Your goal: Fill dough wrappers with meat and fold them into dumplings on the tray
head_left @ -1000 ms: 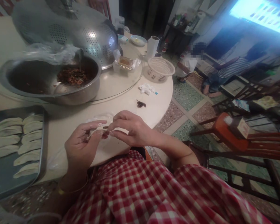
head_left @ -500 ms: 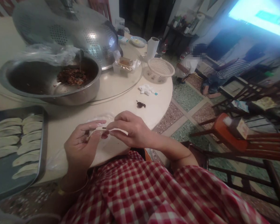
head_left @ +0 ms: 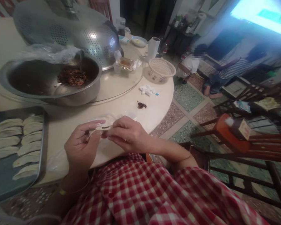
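Both hands meet over the near edge of the round table point(head_left: 154, 109). My left hand point(head_left: 81, 148) and my right hand point(head_left: 125, 136) pinch the same pale dumpling point(head_left: 100, 127) between fingertips, a little dark filling showing at its seam. More wrapper dough point(head_left: 110, 118) lies on the table just behind the hands. A metal tray point(head_left: 4, 175) at the left holds several folded dumplings point(head_left: 25, 137) in rows. Behind it a wide steel basin point(head_left: 49, 93) holds dark filling point(head_left: 72, 76) with a spoon standing in it.
A perforated steel colander point(head_left: 91, 37) leans at the back. A white plastic basket point(head_left: 161, 69), paper roll point(head_left: 153, 47), crumpled tissue point(head_left: 147, 89) and dark scrap point(head_left: 141, 105) sit on the table's right side. Wooden chairs point(head_left: 236, 140) stand right; people sit on the floor beyond.
My right hand has slid slightly down and left along the dumpling's edge, uncovering more of the dough behind it. My left hand has barely moved.
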The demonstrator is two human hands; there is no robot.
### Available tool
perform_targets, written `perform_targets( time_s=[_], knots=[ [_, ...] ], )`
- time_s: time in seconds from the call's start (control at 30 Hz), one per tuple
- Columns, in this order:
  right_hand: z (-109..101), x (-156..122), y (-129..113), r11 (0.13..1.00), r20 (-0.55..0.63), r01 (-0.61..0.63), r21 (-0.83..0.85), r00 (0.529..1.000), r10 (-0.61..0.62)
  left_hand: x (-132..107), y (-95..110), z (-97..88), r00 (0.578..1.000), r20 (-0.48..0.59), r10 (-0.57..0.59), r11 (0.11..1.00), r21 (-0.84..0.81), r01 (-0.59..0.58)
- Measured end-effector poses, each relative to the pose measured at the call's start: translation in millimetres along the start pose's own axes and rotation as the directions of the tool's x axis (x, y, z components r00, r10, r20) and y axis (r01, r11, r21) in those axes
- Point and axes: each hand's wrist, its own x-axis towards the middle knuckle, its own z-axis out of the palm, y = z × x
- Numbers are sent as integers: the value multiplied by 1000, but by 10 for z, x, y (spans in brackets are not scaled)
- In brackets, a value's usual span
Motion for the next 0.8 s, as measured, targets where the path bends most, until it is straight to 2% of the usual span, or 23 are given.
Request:
perform_targets(
  time_s=[0.1, 0.23, 0.33, 0.47, 0.67, 0.8],
  knots=[
    [-76, 12, 33, 995, -50, -48, 87, 997, 52, -7, 10, 7, 1000, 3, -18, 999, -40, 18],
    [-131, 22, 165, 987, -93, -127, 99, 986, 136, -16, 52, 35, 999, 3, -50, 994, -93, 50],
    [-120, 17, 236, 979, 4, -137, 151, 990, 138, -18, 64, 40, 999, 20, -37, 995, -90, 39],
    [-115, 14, 235, 981, 83, -152, 124, 986, 142, -15, 51, 32, 999, 48, -14, 996, -87, 18],
    [-168, 31, 144, 992, -3, -71, 101, 997, 72, -12, 42, 25, 999, 49, -11, 998, -61, 14],
    [-139, 29, 106, 991, 28, -83, 104, 996, 81, -20, 33, 5, 999, 50, 6, 1000, -21, -5]
  ],
)
